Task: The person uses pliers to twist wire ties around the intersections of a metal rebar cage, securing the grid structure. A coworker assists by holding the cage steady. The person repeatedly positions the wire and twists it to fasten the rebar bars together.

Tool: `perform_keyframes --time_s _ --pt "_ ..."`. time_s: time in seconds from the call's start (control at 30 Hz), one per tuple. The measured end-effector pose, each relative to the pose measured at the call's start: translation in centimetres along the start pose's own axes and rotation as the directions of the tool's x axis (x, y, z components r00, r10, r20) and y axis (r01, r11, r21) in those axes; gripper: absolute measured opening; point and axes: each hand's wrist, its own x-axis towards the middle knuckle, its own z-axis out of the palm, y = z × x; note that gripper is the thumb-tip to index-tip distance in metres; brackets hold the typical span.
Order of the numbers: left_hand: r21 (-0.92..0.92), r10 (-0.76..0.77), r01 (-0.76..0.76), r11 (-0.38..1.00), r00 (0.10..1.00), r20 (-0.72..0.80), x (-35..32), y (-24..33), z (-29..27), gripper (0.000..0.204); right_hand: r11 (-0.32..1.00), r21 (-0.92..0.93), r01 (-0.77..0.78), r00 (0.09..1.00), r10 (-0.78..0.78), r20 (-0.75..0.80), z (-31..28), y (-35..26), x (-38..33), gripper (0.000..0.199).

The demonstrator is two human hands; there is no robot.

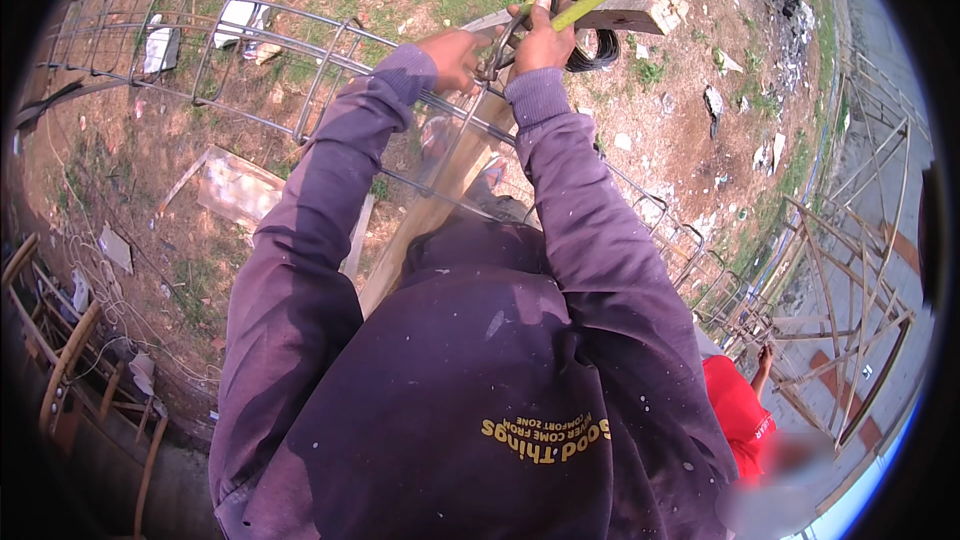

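My right hand (543,48) is closed round a pair of pincers (572,10) with yellow-green handles. Their handles spread away from me to the upper right, and the dark jaws point down at a joint in a steel rebar cage (340,58). My left hand (452,58) is at the same joint, its fingers bent in beside the jaws; what they pinch, if anything, is too small to make out. Just beyond my right hand, a coil of black tie wire (597,52) hangs by a wooden beam (640,10).
The cage runs from far left to lower right, over a wooden plank (425,230) near my body. Boards (238,185) and white scraps lie on dirt and grass. At right, a person in a red shirt (735,410) is near more bar frames (850,270). Bent poles (70,360) stand lower left.
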Motion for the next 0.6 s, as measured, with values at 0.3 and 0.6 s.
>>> perform_keyframes --time_s 0.3,0.6 --pt "-0.018 -0.020 0.020 1.000 0.999 0.025 0.3 -0.2 -0.1 0.090 0.999 0.031 0.036 0.998 -0.037 0.054 -0.4 0.1 -0.1 0.026" --pt "0.053 0.047 -0.052 0.997 0.995 0.093 -1.4 1.4 -0.6 0.088 0.996 -0.079 0.043 0.996 -0.037 0.077 -0.1 -0.5 -1.1 0.030"
